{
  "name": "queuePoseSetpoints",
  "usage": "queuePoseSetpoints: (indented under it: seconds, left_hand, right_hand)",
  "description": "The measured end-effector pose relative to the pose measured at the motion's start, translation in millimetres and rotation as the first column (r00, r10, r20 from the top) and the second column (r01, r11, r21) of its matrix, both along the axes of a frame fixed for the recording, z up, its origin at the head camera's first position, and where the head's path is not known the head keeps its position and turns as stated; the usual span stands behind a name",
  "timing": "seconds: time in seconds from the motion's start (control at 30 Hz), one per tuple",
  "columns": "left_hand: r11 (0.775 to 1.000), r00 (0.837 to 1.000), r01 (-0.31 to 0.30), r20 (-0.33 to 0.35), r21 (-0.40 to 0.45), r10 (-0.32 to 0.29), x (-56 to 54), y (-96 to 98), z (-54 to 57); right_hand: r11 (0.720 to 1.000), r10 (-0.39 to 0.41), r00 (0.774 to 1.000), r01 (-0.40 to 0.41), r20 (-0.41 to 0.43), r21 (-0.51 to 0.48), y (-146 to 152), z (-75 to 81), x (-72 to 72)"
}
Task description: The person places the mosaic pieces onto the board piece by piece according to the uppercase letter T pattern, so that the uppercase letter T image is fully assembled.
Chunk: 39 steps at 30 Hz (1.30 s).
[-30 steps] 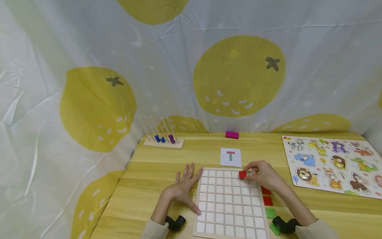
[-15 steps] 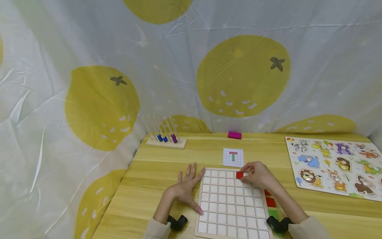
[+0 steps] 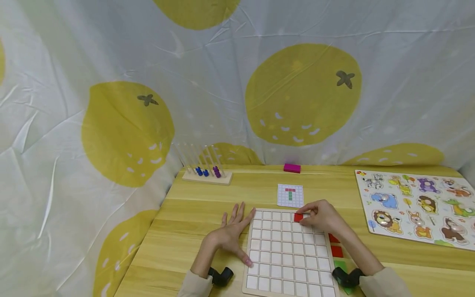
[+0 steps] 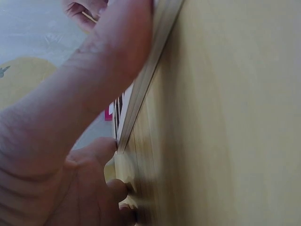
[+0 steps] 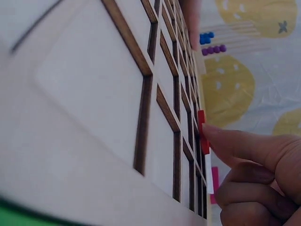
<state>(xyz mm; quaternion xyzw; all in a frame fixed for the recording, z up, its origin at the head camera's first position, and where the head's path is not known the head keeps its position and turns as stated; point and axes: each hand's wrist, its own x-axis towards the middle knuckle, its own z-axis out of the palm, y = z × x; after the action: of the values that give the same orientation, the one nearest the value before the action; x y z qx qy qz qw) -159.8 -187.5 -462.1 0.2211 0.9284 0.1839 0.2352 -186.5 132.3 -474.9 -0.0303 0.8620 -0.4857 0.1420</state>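
A square wooden board (image 3: 276, 247) with a grid of white cells lies on the table. My right hand (image 3: 323, 218) pinches a small red square tile (image 3: 298, 218) by its right side, over the board's top row, right of the middle. In the right wrist view the tile (image 5: 203, 133) appears edge-on, tilted against the grid's far end, with a fingertip on it. My left hand (image 3: 228, 239) spreads its fingers along the board's left side. Its thumb rests on the lower left rim, and its forefinger reaches the upper left corner.
Red tiles (image 3: 337, 251) and green tiles (image 3: 339, 265) lie along the board's right side, partly under the right forearm. Behind the board is a grid card (image 3: 290, 195) with a red and green T. Around stand a peg rack (image 3: 208, 178), a magenta block (image 3: 292, 168) and an animal puzzle (image 3: 415, 210).
My right hand has shifted the red tile left by about one cell along the top row, then stays nearly still. The left hand keeps its place. The head view has turned slightly.
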Motion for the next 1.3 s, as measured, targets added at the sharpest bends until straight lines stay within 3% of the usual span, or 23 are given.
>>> queuePoseSetpoints:
  seconds: [0.5,1.3]
  left_hand:
    - [1.0,1.0,-0.001,0.001,-0.011,0.001,-0.4,-0.8,0.1]
    - [1.0,1.0,0.004,0.002,-0.007,-0.004,-1.3,-1.1,-1.9]
  right_hand:
    - [0.993,0.092,0.994,-0.088,-0.057,0.083,1,-0.4,-0.3]
    - [0.979,0.2,0.971,-0.192,-0.13,0.076,10,-5.1,8.7]
